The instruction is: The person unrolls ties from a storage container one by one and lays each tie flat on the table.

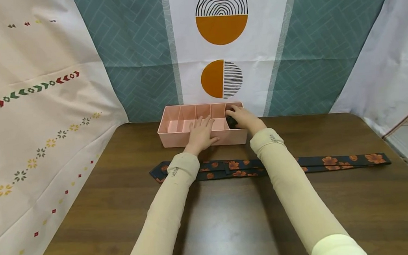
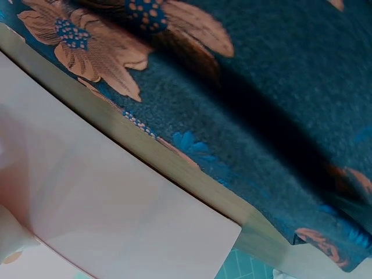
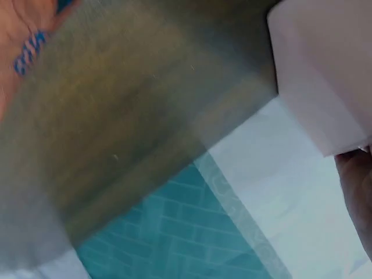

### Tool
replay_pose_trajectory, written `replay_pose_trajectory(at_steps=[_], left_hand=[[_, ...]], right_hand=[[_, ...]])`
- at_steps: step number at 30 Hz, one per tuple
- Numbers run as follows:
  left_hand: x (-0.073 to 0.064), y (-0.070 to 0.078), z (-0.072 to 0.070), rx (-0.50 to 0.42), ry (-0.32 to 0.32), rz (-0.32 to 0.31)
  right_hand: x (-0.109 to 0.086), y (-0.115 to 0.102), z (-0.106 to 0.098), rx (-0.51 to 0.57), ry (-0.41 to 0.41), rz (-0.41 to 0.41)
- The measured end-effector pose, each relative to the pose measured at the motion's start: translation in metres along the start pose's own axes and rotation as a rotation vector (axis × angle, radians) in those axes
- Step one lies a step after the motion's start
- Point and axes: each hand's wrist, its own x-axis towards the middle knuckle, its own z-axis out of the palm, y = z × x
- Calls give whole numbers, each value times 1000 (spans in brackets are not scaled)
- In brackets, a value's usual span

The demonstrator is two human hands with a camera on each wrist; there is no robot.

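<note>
A pink box point(image 1: 173, 140) with several compartments in a row stands at the back of the table. My right hand point(image 1: 247, 119) reaches into its far-right compartment, fingers curled over a dark bundle point(image 1: 231, 122) that is partly hidden by the hand. Over the box's front wall lies my left hand point(image 1: 200, 135), its fingers spread and holding nothing. In front of the box a dark necktie point(image 1: 352, 160) with orange flowers lies stretched sideways, folded lengthwise, passing under both forearms. The left wrist view shows the necktie point(image 2: 174, 104) close up beside the box wall point(image 2: 128, 197).
The brown wooden table point(image 1: 228, 220) extends toward me. Behind the box hangs a teal and white patterned cloth point(image 1: 139, 68). Pale printed cloths hang at the left point(image 1: 48, 134) and right point(image 1: 391, 59) sides.
</note>
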Motion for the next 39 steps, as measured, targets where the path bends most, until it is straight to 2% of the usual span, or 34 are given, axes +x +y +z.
replay_pose_trajectory(at_steps=[7,19,22,29,36,39], left_hand=[[-2,2,-1,2,-4,-19],[0,6,-5,24,-43,-57],[-1,5,-5,21,-55,-57],[0,5,-4,15,-29,-53],[0,4,-2,19,-21,-46],[0,4,-3,20,-24,-44]], right_hand=[[-2,-1,4,11,13,53],[2,4,7,-7,65,12],[2,3,8,15,65,28],[0,3,11,107,130,58],[0,4,14,103,159,45],[0,4,14,90,203,38]])
